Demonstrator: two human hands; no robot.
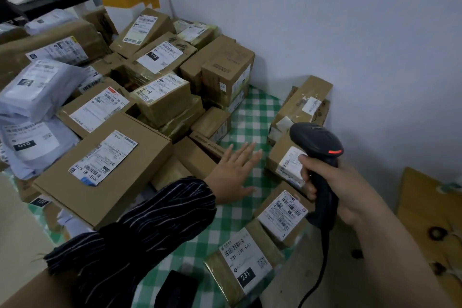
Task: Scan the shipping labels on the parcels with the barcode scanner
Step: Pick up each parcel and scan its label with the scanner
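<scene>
scanner (316,140) gripped by curled fingers of right hand (350,192), ready to scan; left hand (232,175) hovered empty, fingers spread, likely reaching for parcel (195,157)

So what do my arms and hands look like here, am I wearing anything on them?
On the left there is a loose dark sleeve with thin pale stripes, gathered at the wrist and ending near the elbow. The left hand is bare: no glove or ring shows. The right arm has no sleeve in view, and the right hand is bare too.
</scene>
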